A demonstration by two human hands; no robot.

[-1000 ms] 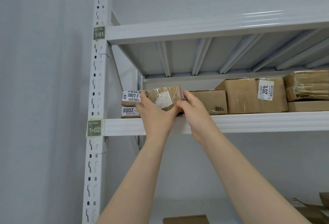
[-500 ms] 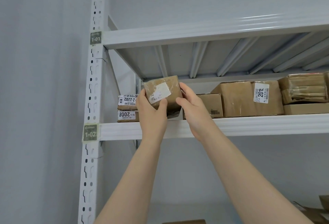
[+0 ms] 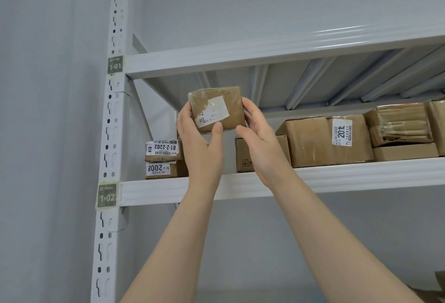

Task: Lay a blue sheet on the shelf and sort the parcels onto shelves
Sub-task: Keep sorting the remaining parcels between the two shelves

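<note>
A small brown taped parcel [image 3: 218,109] with a white label is held up in the air between the two white shelves. My left hand [image 3: 199,139] grips its left side and bottom edge, thumb on the front. My right hand [image 3: 258,139] grips its right side. Below it runs the shelf marked 1-02 [image 3: 337,177], and above it the shelf marked 1-01 [image 3: 265,54]. Two flat labelled parcels [image 3: 163,158] are stacked at the left end of the 1-02 shelf. No blue sheet shows.
A small carton [image 3: 243,158] stands behind my right wrist, then a larger box [image 3: 322,141] with a white label, then a wrapped bundle on a flat box [image 3: 399,134]. The white slotted upright [image 3: 109,134] stands at left. More cardboard [image 3: 433,290] lies at bottom right.
Both hands have lifted the small parcel up off the 1-02 shelf, from beside the stacked flat parcels to mid-air under the 1-01 shelf. My view has tilted upward.
</note>
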